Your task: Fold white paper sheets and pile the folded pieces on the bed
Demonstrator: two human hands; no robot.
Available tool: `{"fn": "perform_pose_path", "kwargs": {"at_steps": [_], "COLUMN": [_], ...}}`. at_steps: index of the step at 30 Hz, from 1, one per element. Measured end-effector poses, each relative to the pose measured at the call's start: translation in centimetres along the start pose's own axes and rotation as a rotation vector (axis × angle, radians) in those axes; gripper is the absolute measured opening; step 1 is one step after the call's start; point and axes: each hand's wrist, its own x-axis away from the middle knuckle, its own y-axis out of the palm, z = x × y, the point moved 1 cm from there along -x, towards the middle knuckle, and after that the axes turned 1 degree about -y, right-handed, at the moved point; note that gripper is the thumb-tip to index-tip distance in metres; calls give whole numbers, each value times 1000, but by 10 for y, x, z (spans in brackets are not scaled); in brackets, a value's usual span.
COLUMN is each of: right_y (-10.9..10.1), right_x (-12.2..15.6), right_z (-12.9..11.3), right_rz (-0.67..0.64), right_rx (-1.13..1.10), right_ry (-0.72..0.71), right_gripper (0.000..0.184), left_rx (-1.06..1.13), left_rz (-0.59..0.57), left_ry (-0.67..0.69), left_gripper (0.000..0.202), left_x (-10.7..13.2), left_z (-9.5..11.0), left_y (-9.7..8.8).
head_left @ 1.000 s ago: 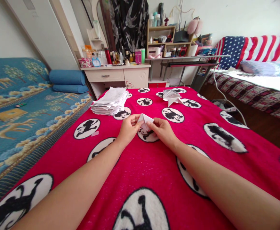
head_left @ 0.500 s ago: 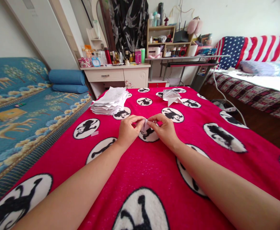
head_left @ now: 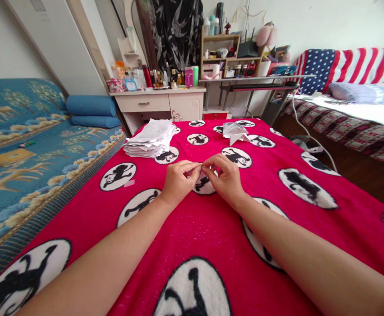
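My left hand (head_left: 180, 179) and my right hand (head_left: 225, 175) meet fingertip to fingertip over the middle of the red blanket (head_left: 185, 245). Both are closed in a pinch on a small folded piece of white paper (head_left: 202, 170). Most of that paper is hidden by the fingers and thumbs. Beyond my left hand lies a thick stack of white paper sheets (head_left: 150, 138). Several folded white paper pieces (head_left: 235, 131) lie in a loose pile farther off on the right. A small pale scrap of paper (head_left: 129, 183) rests left of my left hand.
A blue patterned sofa (head_left: 47, 153) runs along the left side. Behind the blanket-covered surface stand a white dresser (head_left: 159, 103) with bottles on it and a desk (head_left: 244, 80) with shelves. To the right are a bed (head_left: 359, 127) and a white cable (head_left: 313, 136).
The folded paper showed as a white triangle between my hands; now the fingertips are closer together and cover most of it. The stack and the pile have stayed put.
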Motion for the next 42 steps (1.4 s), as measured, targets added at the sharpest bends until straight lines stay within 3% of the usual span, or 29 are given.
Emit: {"fn": "perform_pose_path", "kwargs": {"at_steps": [11,16,21,25,29,34,42], "right_y": [2,2,0,-2,-2,0,1], "right_x": [1,-1,-4,-5,-4,-2,0], "right_z": [-2,5,16,24,28,34,41], "right_rz": [-34,0,21,50,70,42,-31], "right_rx": [45,21,-33,-59,-134,-170,-27], "right_ry": [39,205,393,513,606,535,509], "right_gripper": [6,5,5,4,5,21,29], "left_rx": [-15,-28,-97,-75,-51,-128,-227], "left_rz": [18,57,65,49,23,-60,-224], "left_ry": [-66,-178,-352,-405,-384,-293,-139], "left_gripper": [17,18,21,24,28,28,16], "left_x": [0,-3,-4,-3,-2,-2,-1], "left_z": [-1,-10,-33,-50,-54,-46,-31], "left_y": [-1,-5,-10,-12,-11,-9,-9]}}
